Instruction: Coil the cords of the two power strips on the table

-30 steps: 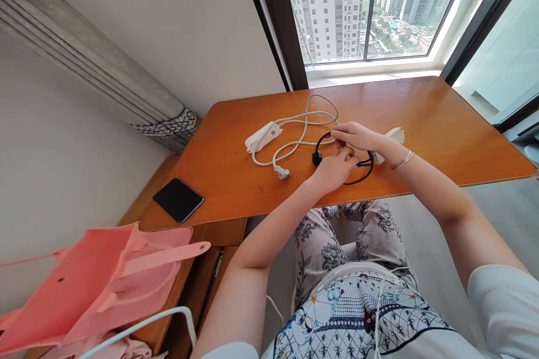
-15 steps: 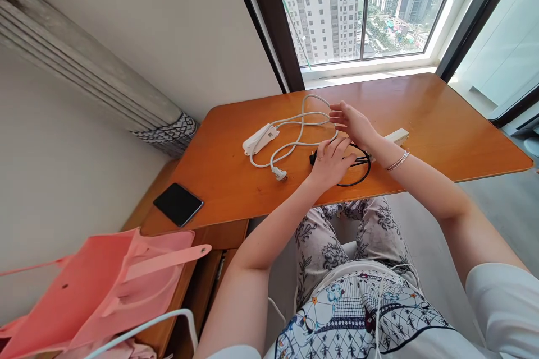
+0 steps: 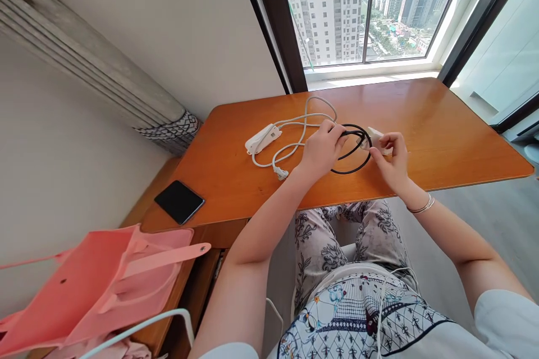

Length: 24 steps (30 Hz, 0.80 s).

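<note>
So there's a person sitting at an orange-brown wooden desk (image 3: 442, 129) by a big window (image 3: 366, 11), and both hands are on a black cable (image 3: 351, 169) that's looped into a loose coil near the front-middle of the desk. The left hand (image 3: 322, 148) has its fingers (image 3: 332, 132) closed around the upper left part of the coil, pinching the loops together. The right hand (image 3: 391, 162) sits on the right side of the coil, fingers curled around a small white plug-like piece (image 3: 374, 136) where the black cable ends; can't make out exactly what that piece is, it's mostly covered by the hand. There's a thin bracelet (image 3: 422, 206) on the right wrist.

Just left of the black coil, touching or nearly so, lies a white power strip (image 3: 263, 138) with its own white cord (image 3: 311, 118) snaking around in loose loops, and its plug (image 3: 281, 173) resting on the desk close to the left wrist.

Off to the left, on a lower wooden ledge, there's a black phone (image 3: 179, 201) lying face down or screen off, hard to say which. Closer to the camera a pink bag (image 3: 96, 286) sits at the lower left. Folded grey curtain (image 3: 84, 61) runs along the wall.
</note>
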Each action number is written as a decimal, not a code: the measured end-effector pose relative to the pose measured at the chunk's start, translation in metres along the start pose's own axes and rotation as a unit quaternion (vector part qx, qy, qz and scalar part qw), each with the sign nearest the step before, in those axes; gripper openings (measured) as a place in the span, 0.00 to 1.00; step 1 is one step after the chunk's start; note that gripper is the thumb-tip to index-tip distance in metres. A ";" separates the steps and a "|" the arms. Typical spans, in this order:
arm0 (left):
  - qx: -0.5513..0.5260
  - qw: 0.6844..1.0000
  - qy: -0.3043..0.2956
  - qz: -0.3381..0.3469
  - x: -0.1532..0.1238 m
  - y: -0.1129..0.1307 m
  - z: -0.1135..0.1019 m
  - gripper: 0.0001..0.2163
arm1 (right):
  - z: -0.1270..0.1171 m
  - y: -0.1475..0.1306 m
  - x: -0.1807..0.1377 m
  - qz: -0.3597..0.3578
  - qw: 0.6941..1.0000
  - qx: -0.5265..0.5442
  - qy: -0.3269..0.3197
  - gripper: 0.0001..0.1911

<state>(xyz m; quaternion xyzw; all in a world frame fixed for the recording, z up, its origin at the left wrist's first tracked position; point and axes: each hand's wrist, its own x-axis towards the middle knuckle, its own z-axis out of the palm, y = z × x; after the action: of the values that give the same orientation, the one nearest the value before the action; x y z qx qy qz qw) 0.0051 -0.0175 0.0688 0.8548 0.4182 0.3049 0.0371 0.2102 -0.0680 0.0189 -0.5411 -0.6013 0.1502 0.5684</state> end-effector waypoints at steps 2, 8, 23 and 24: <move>-0.032 0.999 -0.001 -0.012 0.000 0.003 -0.004 0.12 | 0.012 0.000 -0.018 0.137 0.981 0.138 -0.028 0.23; -0.099 0.995 -0.003 -0.020 0.001 0.007 0.000 0.09 | 0.053 -0.022 -0.035 0.346 0.815 0.456 -0.088 0.25; -0.005 0.999 0.028 0.045 -0.014 0.006 -0.003 0.14 | 0.047 -0.025 -0.008 0.327 0.815 0.409 -0.247 0.27; -0.003 0.998 0.028 0.049 -0.014 0.006 -0.004 0.14 | 0.048 -0.024 -0.008 0.331 0.808 0.423 -0.243 0.26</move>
<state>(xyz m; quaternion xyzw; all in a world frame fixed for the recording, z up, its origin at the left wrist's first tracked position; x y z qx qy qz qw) 0.0004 -0.0326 0.0676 0.8651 0.3760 0.3317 0.0130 0.1564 -0.0633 0.0192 -0.3593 -0.3807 0.6954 0.4924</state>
